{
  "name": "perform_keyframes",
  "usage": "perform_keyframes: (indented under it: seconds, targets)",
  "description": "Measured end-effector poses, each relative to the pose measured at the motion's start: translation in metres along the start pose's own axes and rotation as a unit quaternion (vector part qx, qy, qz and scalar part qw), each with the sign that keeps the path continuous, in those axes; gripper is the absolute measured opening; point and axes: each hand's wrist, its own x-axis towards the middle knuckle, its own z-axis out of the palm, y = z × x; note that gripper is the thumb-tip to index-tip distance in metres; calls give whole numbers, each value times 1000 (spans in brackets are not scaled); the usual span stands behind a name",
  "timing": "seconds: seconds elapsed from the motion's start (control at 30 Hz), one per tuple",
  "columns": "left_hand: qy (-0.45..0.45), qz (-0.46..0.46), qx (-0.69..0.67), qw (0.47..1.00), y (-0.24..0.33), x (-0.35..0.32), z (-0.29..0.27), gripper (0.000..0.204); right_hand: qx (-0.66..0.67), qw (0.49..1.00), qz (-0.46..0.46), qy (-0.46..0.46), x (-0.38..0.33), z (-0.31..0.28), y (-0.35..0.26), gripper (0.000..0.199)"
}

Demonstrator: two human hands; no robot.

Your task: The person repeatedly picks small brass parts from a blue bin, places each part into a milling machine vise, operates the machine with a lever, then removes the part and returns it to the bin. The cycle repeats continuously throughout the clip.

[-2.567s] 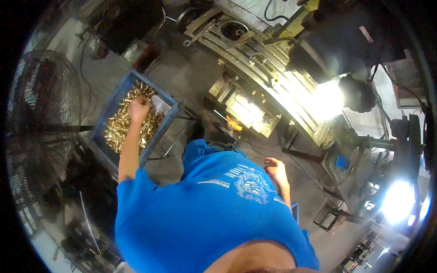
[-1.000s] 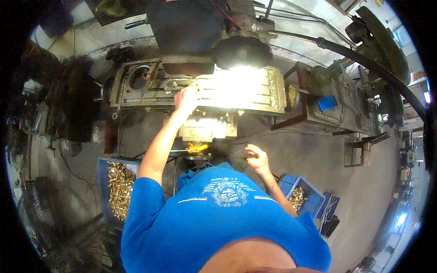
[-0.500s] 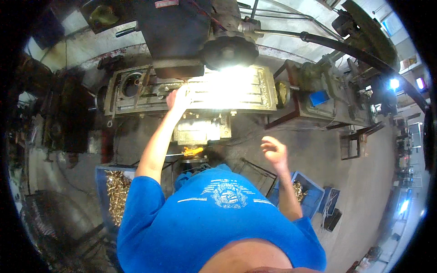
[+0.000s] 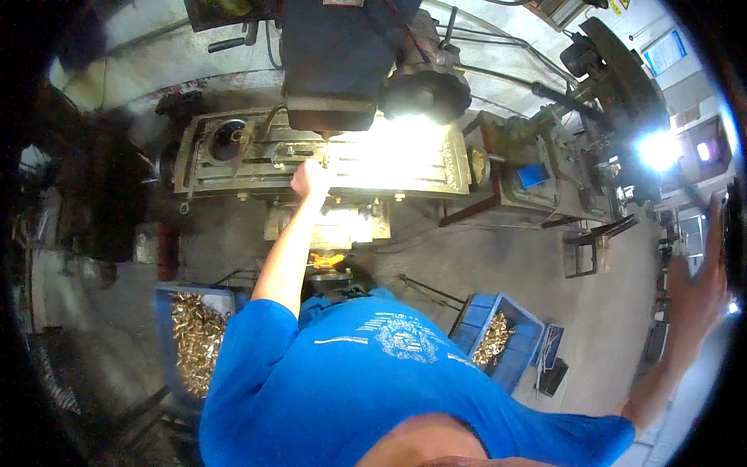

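Note:
My left hand (image 4: pixel 311 180) is at the middle of the slotted metal machine table (image 4: pixel 219 177), just below the dark machine head (image 4: pixel 336 78). Its fingers are closed at a small metal fixture (image 4: pixel 289 154); glare hides what they hold, if anything. My right hand (image 4: pixel 696 288) is raised far out at the right edge of the view, slightly blurred. Its fingers stretch upward and apart, with nothing seen in them. Dark machinery lies beyond its fingertips.
Blue bins of small brass-coloured parts stand either side of me, the left bin (image 4: pixel 162 311) and the right bin (image 4: pixel 525 331). An orange object (image 4: pixel 327 261) lies below the machine table. A bright lamp (image 4: pixel 660 150), a stool (image 4: pixel 583 253) and another machine (image 4: pixel 529 148) are to the right.
My right hand has swung from beside the right bin out and up to the right edge. My left hand stays at the fixture, a little lower in view. The view has shifted slightly.

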Motion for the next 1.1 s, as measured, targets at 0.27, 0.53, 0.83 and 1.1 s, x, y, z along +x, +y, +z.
perform_keyframes:
  seconds: [0.27, 0.53, 0.83, 1.1]
  targets:
    - [-4, -14, -21, 1000, -4, -1, -7, 61, 633, 637, -25, -438, -135, 89, -90, 57]
    - [-6, -32, -68, 997, 5, -9, -2, 51, 787, 437, 88, -427, -197, 157, -226, 29]
    - [-7, -78, -47, 996, 8, -5, -5, 51, 821, 312, 109, -466, -204, 188, -234, 17]
    - [-4, -56, -31, 998, 11, -9, -1, 52, 875, 154, 90, -450, -224, 217, -265, 17]
